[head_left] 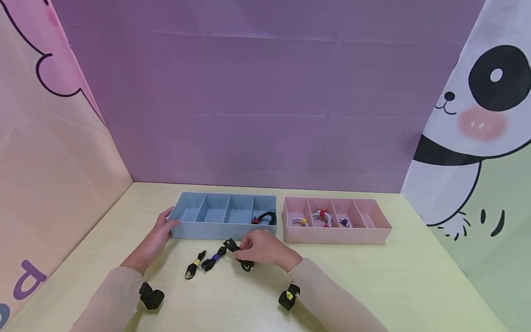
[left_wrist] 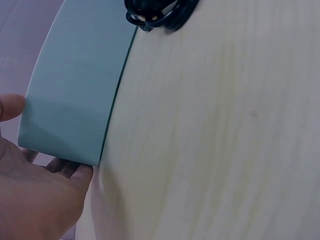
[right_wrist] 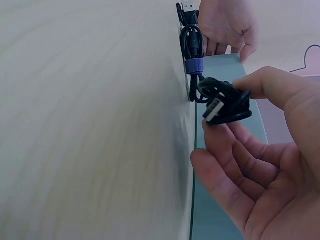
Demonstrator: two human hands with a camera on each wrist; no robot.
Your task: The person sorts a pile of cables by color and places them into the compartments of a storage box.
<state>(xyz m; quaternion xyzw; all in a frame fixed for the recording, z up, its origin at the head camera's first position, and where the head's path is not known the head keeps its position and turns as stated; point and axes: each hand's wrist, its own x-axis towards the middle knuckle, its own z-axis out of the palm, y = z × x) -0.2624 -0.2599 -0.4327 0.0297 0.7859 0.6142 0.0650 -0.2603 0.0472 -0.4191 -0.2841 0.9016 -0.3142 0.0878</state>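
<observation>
My left hand (head_left: 154,239) holds the left end of a blue divided box (head_left: 220,231), its thumb by the front rim. In the left wrist view the fingers reach around the box's end. My right hand (head_left: 267,249) pinches a bundled black USB cable (right_wrist: 231,104) between thumb and fingertips, just in front of the box; its metal plug shows in the right wrist view. To the left of it lie a black cable with a purple tie (head_left: 213,259) and one with a yellow tie (head_left: 195,265). A black cable with a red tie (head_left: 265,217) sits in the box's rightmost compartment.
A pink divided box (head_left: 338,236) stands right of the blue one. White cables (head_left: 321,218) with red, yellow and purple ties lie in its three left compartments. A purple backdrop (head_left: 265,115) rises behind the table, with printed side panels left and right.
</observation>
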